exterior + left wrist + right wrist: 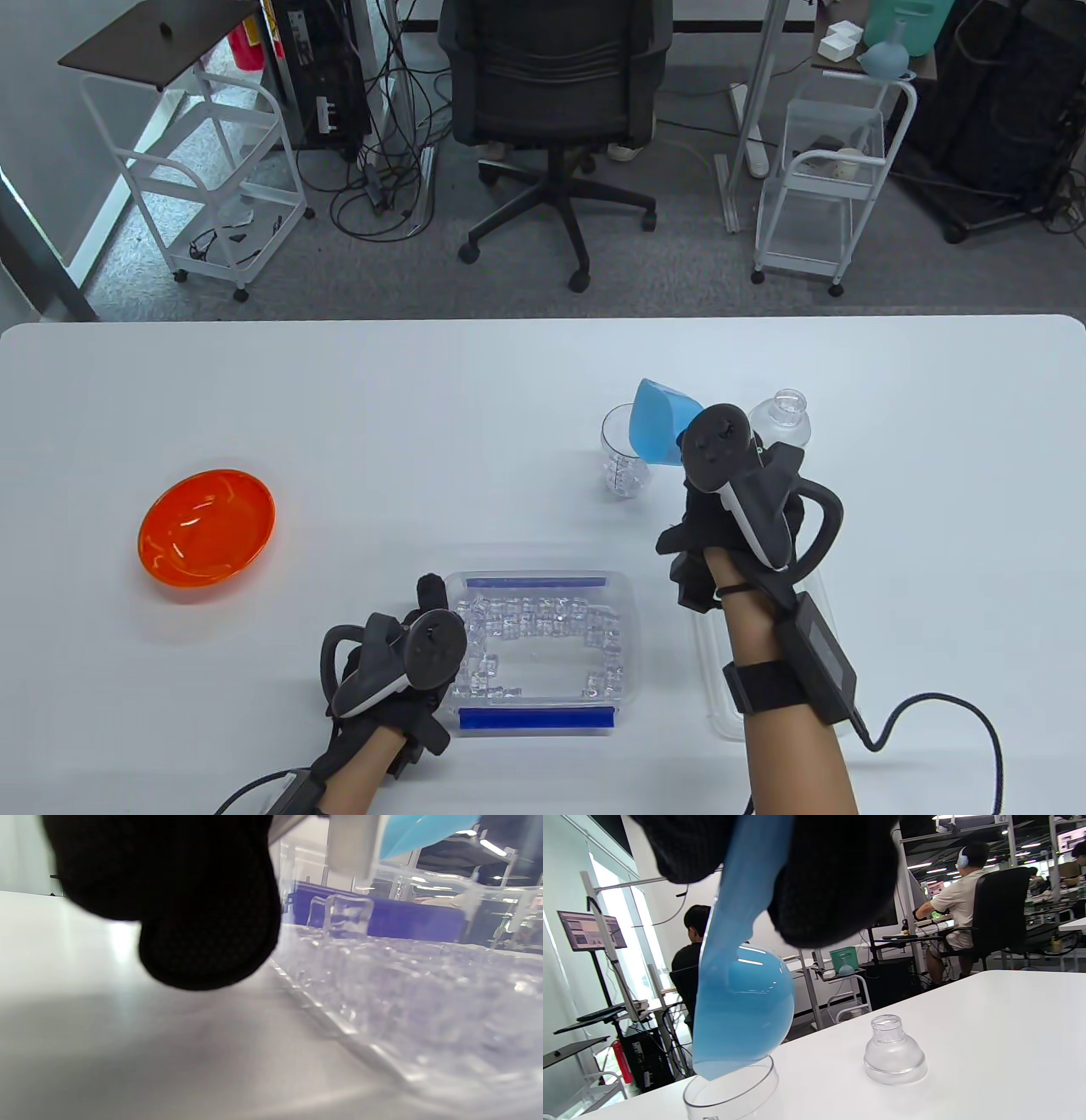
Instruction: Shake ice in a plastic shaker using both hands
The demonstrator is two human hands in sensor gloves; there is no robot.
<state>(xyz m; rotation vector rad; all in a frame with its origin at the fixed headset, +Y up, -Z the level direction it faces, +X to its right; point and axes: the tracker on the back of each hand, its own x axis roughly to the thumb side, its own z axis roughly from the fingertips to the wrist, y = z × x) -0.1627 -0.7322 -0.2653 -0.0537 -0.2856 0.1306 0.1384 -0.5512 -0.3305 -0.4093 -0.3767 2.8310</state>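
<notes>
**Loading ice: scoop tipped over the shaker cup**

Step in hand, as I judge it: filling, not shaking. The right hand (736, 501), right of centre in the table view, holds a blue plastic scoop (657, 422) tilted mouth-down, its lip over the rim of the clear plastic shaker cup (625, 463). A few ice cubes already lie in the cup's bottom. In the right wrist view, the gloved fingers (835, 887) are curled round the scoop's handle at the top of the frame; firm grip, scoop bowl hanging just above the cup rim.

The shaker's clear domed lid (782, 418) stands apart on the white table (339, 407), just right of the cup.

Left hand (399, 658), lower centre, rests against the left wall of the clear rectangular ice tub with blue clips (626, 611). Left wrist view shows one dark fingertip (208, 942) beside the tub wall; whether the fingers grip or merely steady it, cannot tell.

Next move likely calls for setting the scoop down, seating the lid on the cup, then both hands round the shaker.

An orange plastic bowl (206, 535) sits at left, well apart.
</notes>
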